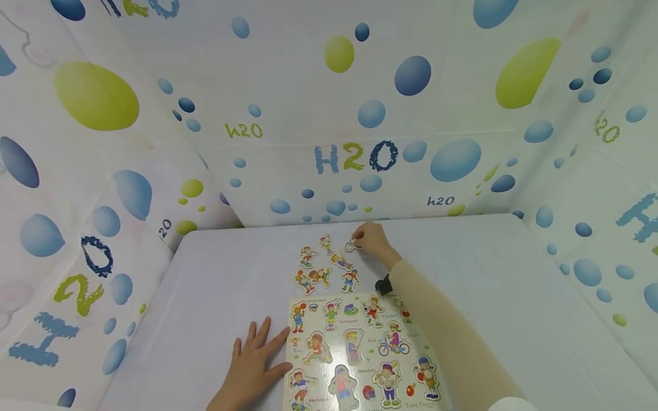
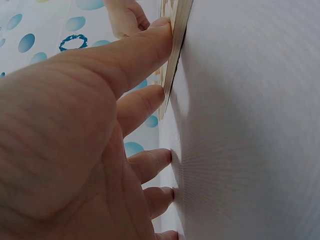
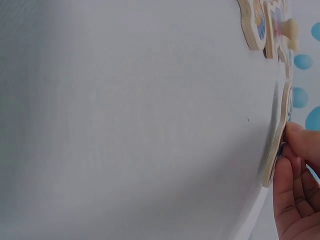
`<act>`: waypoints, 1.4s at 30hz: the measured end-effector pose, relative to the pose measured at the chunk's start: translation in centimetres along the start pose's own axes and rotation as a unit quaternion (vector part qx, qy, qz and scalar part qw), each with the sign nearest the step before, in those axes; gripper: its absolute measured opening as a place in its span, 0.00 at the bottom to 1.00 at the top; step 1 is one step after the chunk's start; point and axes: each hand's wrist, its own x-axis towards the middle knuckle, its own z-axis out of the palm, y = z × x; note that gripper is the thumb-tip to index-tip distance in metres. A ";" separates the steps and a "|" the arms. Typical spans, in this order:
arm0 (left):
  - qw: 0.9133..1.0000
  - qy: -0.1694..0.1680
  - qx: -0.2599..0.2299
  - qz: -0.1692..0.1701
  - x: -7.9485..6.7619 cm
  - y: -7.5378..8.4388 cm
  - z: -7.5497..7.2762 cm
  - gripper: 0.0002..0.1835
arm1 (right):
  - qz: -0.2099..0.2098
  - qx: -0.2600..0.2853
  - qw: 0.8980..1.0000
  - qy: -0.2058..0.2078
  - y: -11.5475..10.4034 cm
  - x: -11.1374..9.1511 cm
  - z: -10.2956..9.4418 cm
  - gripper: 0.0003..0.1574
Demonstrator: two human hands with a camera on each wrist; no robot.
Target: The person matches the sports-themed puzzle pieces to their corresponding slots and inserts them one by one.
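Note:
A wooden puzzle board [image 1: 334, 308] with printed sports figures lies on the table near the person. My left hand [image 1: 253, 361] rests at its left side with fingers spread; thumb and index fingertip touch the board's wooden edge [image 2: 177, 42]. At the far side of the table, my right hand [image 1: 371, 238] pinches a wooden puzzle piece [image 3: 280, 130] between thumb and fingers. A wheel shows on this puzzle piece [image 1: 349, 245] in the head view, while the fingers hide the rest. In the right wrist view it appears just off the cloth.
Several loose figure pieces lie between the board and the back edge, among them a skater piece [image 1: 307, 256] and a blue-capped piece [image 1: 350, 280]. White cloth covers the table [image 1: 221, 285]. A dotted curtain [image 1: 288, 165] stands behind and at both sides.

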 end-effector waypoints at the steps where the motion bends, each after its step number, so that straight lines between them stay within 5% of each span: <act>1: 1.000 -0.001 0.001 -0.001 0.0 0.0 0.0 0.38 | 0.000 0.003 1.000 0.001 0.1 -0.1 -0.2 0.06; 19: 1.000 -0.006 0.012 -0.005 0.0 0.0 0.0 0.38 | 0.021 0.019 0.999 0.015 1.3 -2.7 -4.3 0.08; 42: 1.000 -0.008 0.014 -0.004 0.2 -0.3 0.3 0.38 | 0.013 0.039 0.999 -0.012 1.2 -10.7 -7.8 0.06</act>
